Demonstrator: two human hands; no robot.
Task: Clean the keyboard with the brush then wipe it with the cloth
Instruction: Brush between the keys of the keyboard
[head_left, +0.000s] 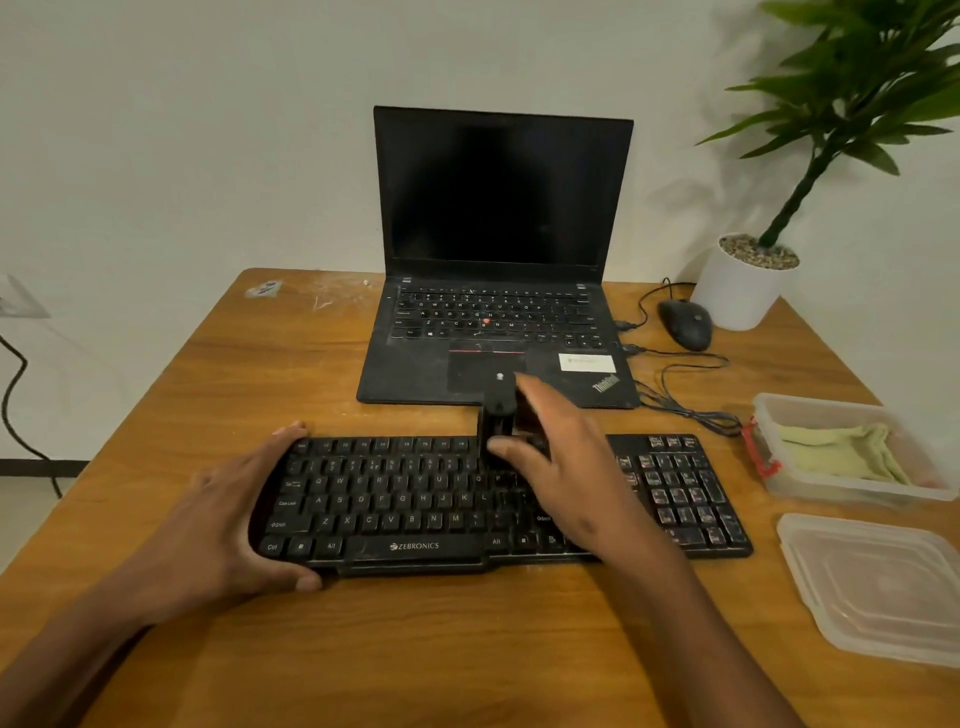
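Observation:
A black keyboard (405, 499) lies across the wooden table (467, 649) in front of me. My left hand (228, 525) grips its left end, thumb at the front edge and fingers at the back edge. My right hand (566, 457) holds a black brush (497, 410) over the keyboard's top row near the middle, thumb and fingers round its handle. The bristles are hidden behind the hand. A pale green cloth (841, 449) lies in an open clear plastic box (852, 488) to the right of the keyboard.
An open black laptop (498, 291) stands behind the keyboard. A black mouse (684, 323) and its cables lie to the laptop's right, beside a white plant pot (737, 291). The box's clear lid (878, 587) rests near the table's right edge.

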